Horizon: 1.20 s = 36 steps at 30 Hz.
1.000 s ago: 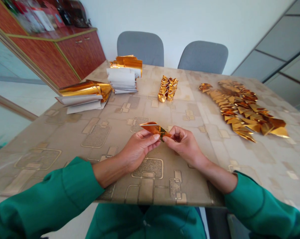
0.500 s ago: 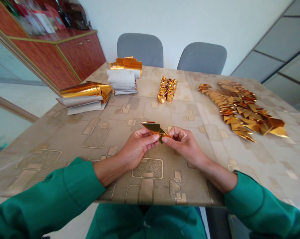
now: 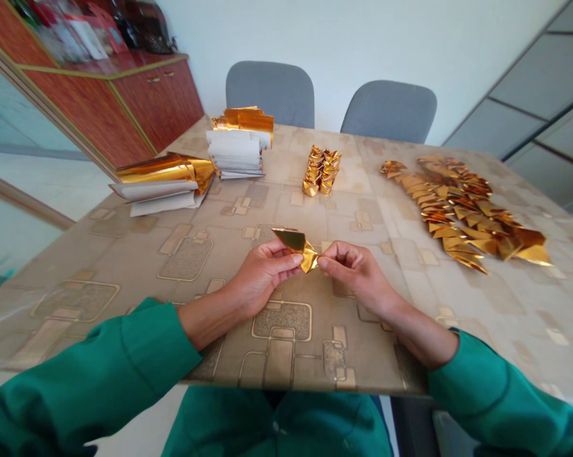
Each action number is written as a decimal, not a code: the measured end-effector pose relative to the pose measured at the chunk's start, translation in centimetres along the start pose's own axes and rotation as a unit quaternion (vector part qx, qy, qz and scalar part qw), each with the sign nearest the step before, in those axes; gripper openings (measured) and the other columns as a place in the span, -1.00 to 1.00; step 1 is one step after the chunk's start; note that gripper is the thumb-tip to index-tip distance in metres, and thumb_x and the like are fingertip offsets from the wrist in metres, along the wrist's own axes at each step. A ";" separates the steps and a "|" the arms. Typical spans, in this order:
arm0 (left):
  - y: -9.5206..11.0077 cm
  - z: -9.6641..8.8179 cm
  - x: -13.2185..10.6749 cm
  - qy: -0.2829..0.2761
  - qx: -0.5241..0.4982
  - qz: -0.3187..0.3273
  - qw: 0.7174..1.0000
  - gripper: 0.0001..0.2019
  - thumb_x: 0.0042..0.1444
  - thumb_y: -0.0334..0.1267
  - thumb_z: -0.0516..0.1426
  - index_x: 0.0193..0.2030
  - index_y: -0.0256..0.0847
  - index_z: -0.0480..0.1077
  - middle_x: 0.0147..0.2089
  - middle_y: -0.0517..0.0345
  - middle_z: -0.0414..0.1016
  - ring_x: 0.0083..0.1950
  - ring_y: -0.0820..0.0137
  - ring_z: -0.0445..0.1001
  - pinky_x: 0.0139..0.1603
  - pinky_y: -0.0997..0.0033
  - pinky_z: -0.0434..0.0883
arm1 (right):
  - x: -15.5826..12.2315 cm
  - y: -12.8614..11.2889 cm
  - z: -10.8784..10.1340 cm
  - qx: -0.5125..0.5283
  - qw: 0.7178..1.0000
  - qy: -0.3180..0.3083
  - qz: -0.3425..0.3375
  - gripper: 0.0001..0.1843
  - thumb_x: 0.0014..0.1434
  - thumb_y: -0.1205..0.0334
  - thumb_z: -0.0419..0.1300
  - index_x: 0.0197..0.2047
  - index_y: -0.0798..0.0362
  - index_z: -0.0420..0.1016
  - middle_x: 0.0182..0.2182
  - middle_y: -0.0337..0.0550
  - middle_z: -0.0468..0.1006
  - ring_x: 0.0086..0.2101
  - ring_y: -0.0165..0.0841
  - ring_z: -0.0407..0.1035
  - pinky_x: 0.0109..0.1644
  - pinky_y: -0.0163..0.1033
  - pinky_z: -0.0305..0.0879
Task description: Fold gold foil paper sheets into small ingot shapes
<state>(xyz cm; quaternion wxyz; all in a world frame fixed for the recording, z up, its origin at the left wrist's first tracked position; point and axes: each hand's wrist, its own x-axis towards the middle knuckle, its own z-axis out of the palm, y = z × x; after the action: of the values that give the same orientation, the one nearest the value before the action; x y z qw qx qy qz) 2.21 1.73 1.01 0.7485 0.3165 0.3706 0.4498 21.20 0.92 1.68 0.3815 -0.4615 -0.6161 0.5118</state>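
Observation:
Both hands pinch one small folded piece of gold foil paper (image 3: pixel 298 245) just above the table's near middle. My left hand (image 3: pixel 260 279) grips its left side between thumb and fingers. My right hand (image 3: pixel 357 273) pinches its right tip. Behind them stands a short double row of finished gold folded pieces (image 3: pixel 321 169). To the right lies a long spread of flat gold folded triangles (image 3: pixel 462 209).
The patterned beige table (image 3: pixel 124 266) carries two stacks of white-backed gold sheets, one at the left (image 3: pixel 160 184) and one at the far centre-left (image 3: pixel 238 149). Two grey chairs (image 3: pixel 270 92) stand behind the table. A red-brown cabinet (image 3: pixel 124 101) is at far left.
The gold piece has been turned and folded tighter between the fingers; its left flap now stands up and the right tip is crumpled in. Both hands stayed in place.

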 end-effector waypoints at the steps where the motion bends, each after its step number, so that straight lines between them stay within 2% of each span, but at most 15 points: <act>1: 0.0 0.0 0.0 0.004 0.000 0.001 1.000 -0.80 -0.11 -0.43 0.37 -0.28 -0.27 0.56 -0.27 0.14 0.59 -0.27 0.48 0.50 -0.17 0.47 0.45 | 0.0 0.0 0.1 0.006 1.000 0.000 0.000 -0.57 0.11 -0.18 0.27 -0.45 0.03 0.38 -0.56 -0.31 0.30 -0.52 -0.46 0.11 -0.47 -0.32 0.07; 5: -0.1 -0.1 0.1 0.018 -0.022 0.019 0.999 -0.80 -0.08 -0.40 0.36 -0.25 -0.25 0.56 -0.26 0.17 0.58 -0.26 0.50 0.50 -0.19 0.52 0.43 | 0.1 -0.1 0.7 0.033 0.999 -0.026 0.008 -0.57 0.13 -0.20 0.24 -0.38 0.03 0.43 -0.50 -0.27 0.40 -0.48 -0.45 0.21 -0.39 -0.30 0.17; 12: -0.6 0.1 -0.3 -0.005 -0.036 0.033 0.999 -0.79 -0.03 -0.39 0.34 -0.19 -0.22 0.57 -0.23 0.17 0.59 -0.23 0.48 0.50 -0.09 0.45 0.40 | 0.1 0.6 1.5 0.006 0.999 -0.038 -0.004 -0.61 0.17 -0.13 0.21 -0.43 0.03 0.39 -0.53 -0.29 0.39 -0.50 -0.46 0.20 -0.42 -0.32 0.12; 14: -0.6 0.2 -0.3 -0.008 -0.032 0.030 0.999 -0.80 -0.04 -0.39 0.34 -0.21 -0.23 0.57 -0.24 0.16 0.60 -0.23 0.46 0.50 -0.09 0.44 0.40 | 0.1 0.7 1.7 0.004 0.999 -0.039 -0.012 -0.62 0.17 -0.12 0.20 -0.44 0.02 0.38 -0.56 -0.31 0.35 -0.53 -0.47 0.16 -0.45 -0.32 0.09; 18: -0.4 0.3 -0.4 0.022 -0.027 0.001 0.999 -0.85 -0.10 -0.42 0.34 -0.32 -0.26 0.57 -0.30 0.15 0.60 -0.27 0.48 0.50 -0.15 0.48 0.39 | 0.1 0.9 1.9 -0.010 0.999 -0.024 -0.027 -0.63 0.15 -0.09 0.23 -0.47 0.02 0.35 -0.60 -0.37 0.23 -0.55 -0.49 0.06 -0.47 -0.32 0.03; 24: 0.0 0.2 -0.4 0.015 -0.009 -0.003 1.000 -0.80 -0.11 -0.40 0.36 -0.27 -0.25 0.58 -0.28 0.15 0.60 -0.30 0.50 0.49 -0.25 0.52 0.39 | -0.1 0.4 1.4 -0.001 0.998 -0.057 -0.017 -0.61 0.24 -0.09 0.15 -0.45 0.04 0.40 -0.52 -0.26 0.40 -0.50 -0.46 0.20 -0.43 -0.31 0.09; 30: -0.1 0.0 -0.4 0.009 0.010 -0.016 1.000 -0.80 -0.10 -0.38 0.38 -0.27 -0.24 0.57 -0.29 0.17 0.58 -0.35 0.54 0.45 -0.31 0.54 0.36 | -0.3 0.2 1.0 -0.008 1.000 -0.007 -0.005 -0.57 0.23 -0.11 0.18 -0.51 0.01 0.29 -0.62 -0.38 0.14 -0.58 -0.48 -0.01 -0.49 -0.31 -0.06; 33: -0.2 -0.1 -0.2 0.002 0.003 -0.022 1.000 -0.80 -0.10 -0.39 0.38 -0.28 -0.25 0.57 -0.29 0.16 0.58 -0.34 0.53 0.46 -0.27 0.52 0.37 | -0.2 0.1 0.6 -0.021 0.999 -0.041 -0.005 -0.58 0.22 -0.12 0.19 -0.49 0.02 0.36 -0.59 -0.33 0.25 -0.54 -0.45 0.10 -0.44 -0.29 0.02; 36: -0.1 -0.1 -0.1 0.002 -0.003 -0.015 1.000 -0.80 -0.10 -0.39 0.37 -0.28 -0.25 0.57 -0.27 0.15 0.59 -0.30 0.51 0.47 -0.24 0.52 0.39 | -0.1 -0.2 -0.1 -0.009 0.998 -0.056 -0.004 -0.55 0.30 -0.12 0.04 -0.42 0.04 0.44 -0.50 -0.22 0.40 -0.45 -0.39 0.25 -0.33 -0.24 0.16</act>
<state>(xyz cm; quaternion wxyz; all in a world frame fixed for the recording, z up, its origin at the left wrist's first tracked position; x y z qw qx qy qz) 2.15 1.58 0.91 0.7555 0.3076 0.3753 0.4401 21.31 0.86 1.89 0.3441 -0.4330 -0.6430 0.5297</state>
